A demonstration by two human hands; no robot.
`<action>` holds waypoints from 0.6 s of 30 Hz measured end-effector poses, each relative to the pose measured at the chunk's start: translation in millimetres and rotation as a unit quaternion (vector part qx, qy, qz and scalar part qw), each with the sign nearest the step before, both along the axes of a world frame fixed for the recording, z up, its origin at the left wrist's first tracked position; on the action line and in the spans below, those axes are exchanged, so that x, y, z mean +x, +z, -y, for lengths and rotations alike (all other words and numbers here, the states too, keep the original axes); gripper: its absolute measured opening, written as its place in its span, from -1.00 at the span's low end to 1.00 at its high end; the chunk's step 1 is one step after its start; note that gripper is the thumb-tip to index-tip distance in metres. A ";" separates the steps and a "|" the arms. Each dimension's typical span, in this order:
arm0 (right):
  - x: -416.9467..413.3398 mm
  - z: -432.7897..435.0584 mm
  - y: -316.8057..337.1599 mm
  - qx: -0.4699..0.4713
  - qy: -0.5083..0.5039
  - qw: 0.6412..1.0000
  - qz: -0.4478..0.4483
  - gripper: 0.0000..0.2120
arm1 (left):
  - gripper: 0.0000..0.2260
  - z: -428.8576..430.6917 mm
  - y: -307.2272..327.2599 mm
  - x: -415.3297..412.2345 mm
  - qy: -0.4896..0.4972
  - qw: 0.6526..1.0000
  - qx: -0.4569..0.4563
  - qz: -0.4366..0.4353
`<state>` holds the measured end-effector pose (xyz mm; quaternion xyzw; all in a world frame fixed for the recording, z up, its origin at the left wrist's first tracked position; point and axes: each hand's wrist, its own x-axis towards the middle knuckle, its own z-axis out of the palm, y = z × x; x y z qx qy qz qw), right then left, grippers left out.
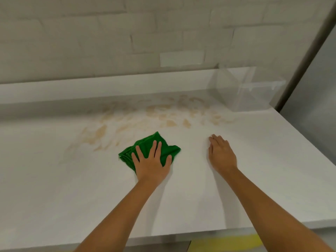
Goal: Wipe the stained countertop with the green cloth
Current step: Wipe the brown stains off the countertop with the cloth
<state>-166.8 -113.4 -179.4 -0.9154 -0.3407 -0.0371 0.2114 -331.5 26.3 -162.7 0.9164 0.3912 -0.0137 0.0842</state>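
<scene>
The left hand (151, 163) lies flat with fingers spread on the cloth (149, 150), pinning it to the counter (245, 188) under the palm rather than gripping it; that spread likely serves to press a wide patch of fabric down so it drags evenly when pushed. The cloth is folded or bunched into a rough pad (green, creased along its left edge), and shows beyond the fingertips and to both sides of the hand.

The right hand (221, 153) is open and holds nothing, resting on bare counter well to the right of the cloth, probably as a brace while the body leans in. Whether its palm bears weight or only the fingers touch is hard to tell from this angle.

The stains (160, 113), tan smears, run in a band across the counter beyond both hands, toward the wall (91, 42). The nearest marks sit just past the cloth's far-left side, so most of the wiping seems yet to do.
</scene>
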 end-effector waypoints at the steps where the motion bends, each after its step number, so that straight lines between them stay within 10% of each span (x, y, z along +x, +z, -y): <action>1: -0.6 -0.2 0.8 -0.004 -0.001 1.000 -0.001 -0.63 | -0.42 3.4 0.6 6.6 -0.016 1.000 -0.002 -0.008; 8: -4.8 0.9 1.6 -0.035 -0.009 0.999 0.001 -0.62 | -0.48 -13.9 2.7 29.8 -0.125 0.992 -0.004 -0.009; 18: -3.4 3.1 -0.2 -0.043 0.003 0.999 0.009 -0.61 | -0.58 -67.1 0.8 -29.8 -0.019 0.994 -0.047 0.095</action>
